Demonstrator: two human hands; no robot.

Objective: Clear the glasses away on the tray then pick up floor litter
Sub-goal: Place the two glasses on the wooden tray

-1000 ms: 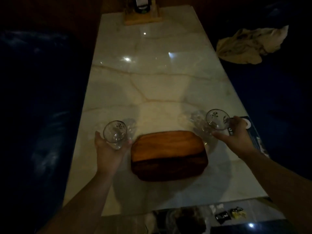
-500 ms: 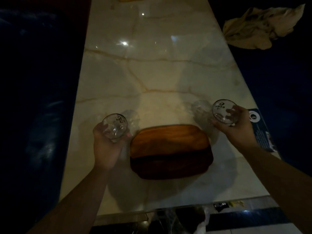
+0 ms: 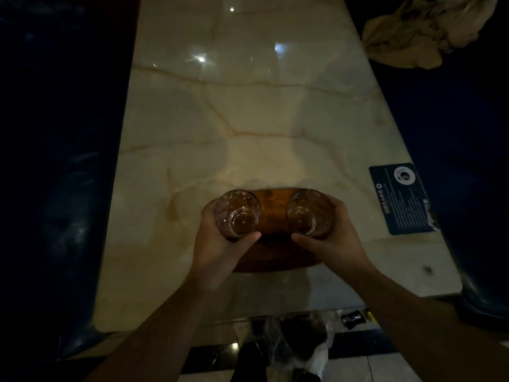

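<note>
Over the wooden tray (image 3: 271, 260), the left hand (image 3: 220, 246) gripped one glass (image 3: 238, 215). The right hand (image 3: 334, 238) clasped another glass (image 3: 308, 212); both perhaps touched the tray.

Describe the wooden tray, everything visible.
The wooden tray is a reddish-brown slab with rounded corners, smooth and slightly glossy, lying flat on the marble table near its near end. Both hands hold glasses over it, hiding much of its top: the left hand with the left glass, the right hand with the right glass. Whether the glasses touch it is unclear.
</note>
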